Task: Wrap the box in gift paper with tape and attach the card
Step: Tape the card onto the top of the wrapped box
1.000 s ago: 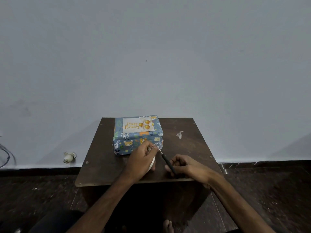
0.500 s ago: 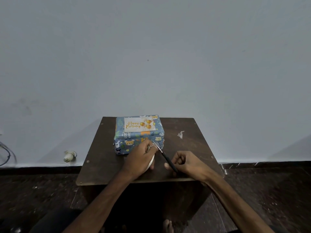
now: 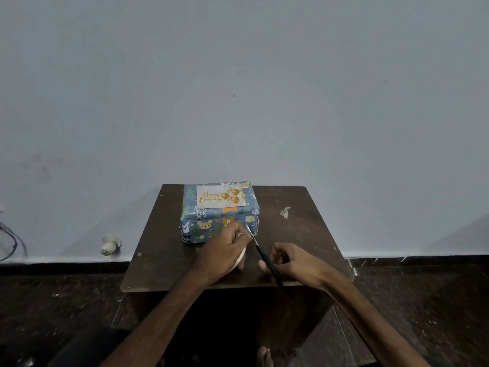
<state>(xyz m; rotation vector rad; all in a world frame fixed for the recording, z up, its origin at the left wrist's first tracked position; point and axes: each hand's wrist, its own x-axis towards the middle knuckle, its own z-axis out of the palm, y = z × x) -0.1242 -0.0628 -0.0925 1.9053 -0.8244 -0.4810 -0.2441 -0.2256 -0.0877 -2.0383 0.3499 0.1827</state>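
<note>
Two hands work at the near edge of a dark brown table (image 3: 164, 247), around 6 o'clock on its top. The left hand (image 3: 225, 250) is curled over a white roll of tape (image 3: 240, 258), gripping it, with only the roll's rim showing under the palm. The right hand (image 3: 296, 263), just beside it toward 3 o'clock, has its fingers closed round the black handles of a pair of scissors (image 3: 262, 254). The blades point toward 11 o'clock and their tips reach the left hand's fingertips, just in front of the box. Whether the blades are apart or together is too small to tell.

The box (image 3: 211, 226) sits toward 11 o'clock on the table, fully covered in blue paper printed with bears and other animals. A pale card (image 3: 219, 198) reading "Happy Birthday", with gold balloons, lies flat on its top face.

One small white scrap (image 3: 285, 212) lies on the table at about 2 o'clock, well apart from the box. On the floor by the wall, off toward 9 o'clock, rests a small white object (image 3: 109, 245), with dark cables (image 3: 10, 242) farther out. Bare toes (image 3: 264, 356) show at 6 o'clock, below the table.
</note>
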